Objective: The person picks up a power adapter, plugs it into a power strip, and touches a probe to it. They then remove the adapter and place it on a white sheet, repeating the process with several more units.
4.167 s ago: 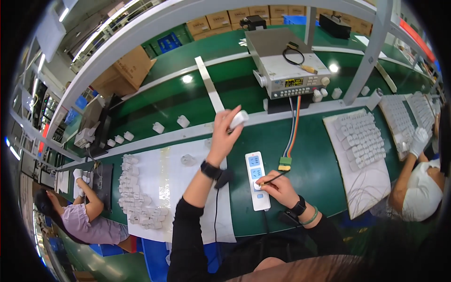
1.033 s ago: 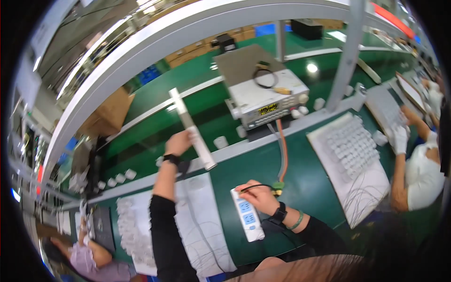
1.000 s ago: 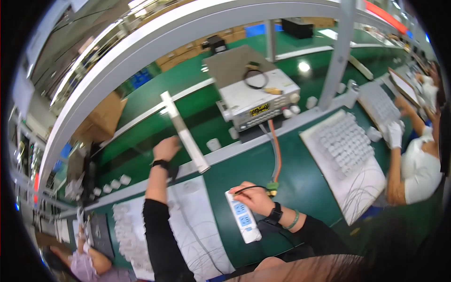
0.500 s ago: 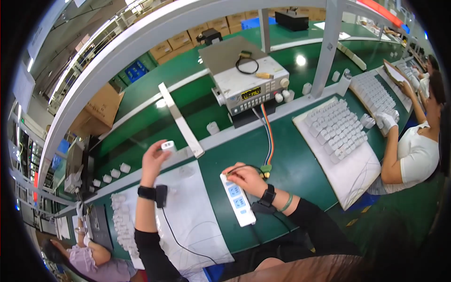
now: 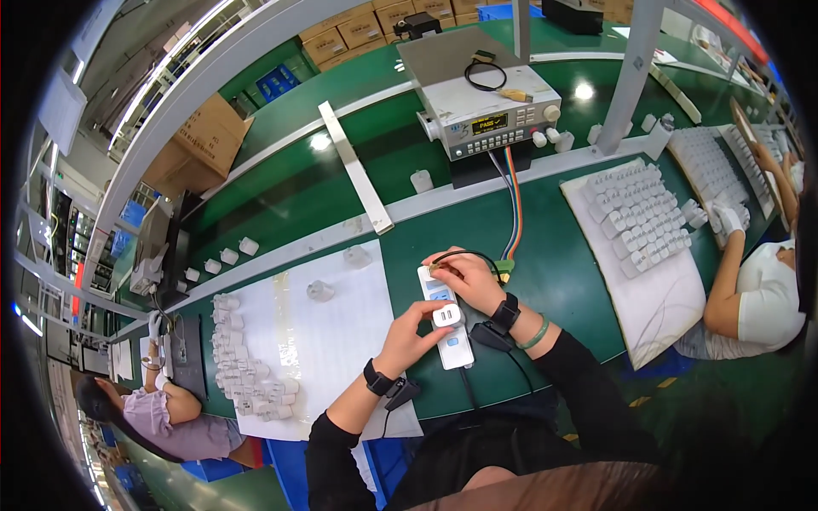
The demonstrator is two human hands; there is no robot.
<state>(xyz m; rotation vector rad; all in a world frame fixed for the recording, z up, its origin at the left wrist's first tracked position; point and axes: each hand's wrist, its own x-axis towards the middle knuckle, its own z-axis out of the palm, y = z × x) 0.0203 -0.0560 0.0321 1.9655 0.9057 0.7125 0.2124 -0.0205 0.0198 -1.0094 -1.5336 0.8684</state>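
A small white USB charger (image 5: 446,316) with two ports facing up is pinched in my left hand (image 5: 404,342). It is over the middle of a white power strip (image 5: 458,354) with blue sockets; whether its prongs are in a socket is hidden. At the strip's far end, my right hand (image 5: 474,284) is closed on the plug end of a black cable (image 5: 479,253), the plug mostly covered by fingers. That cable loops back to a small green board (image 5: 504,267), where colored ribbon wires (image 5: 514,204) run up to a bench tester (image 5: 490,98) with a lit display.
A white sheet (image 5: 341,341) on the left carries two loose chargers and a cluster of chargers (image 5: 243,366). Rows of chargers (image 5: 639,213) cover a board at right. A metal rail (image 5: 528,175) crosses behind. Co-workers sit at left (image 5: 170,413) and right (image 5: 763,289).
My left hand has come right and nearer, carrying the charger from beyond the white sheet to the power strip. My right hand stays at the strip's far end. The tester's display has changed.
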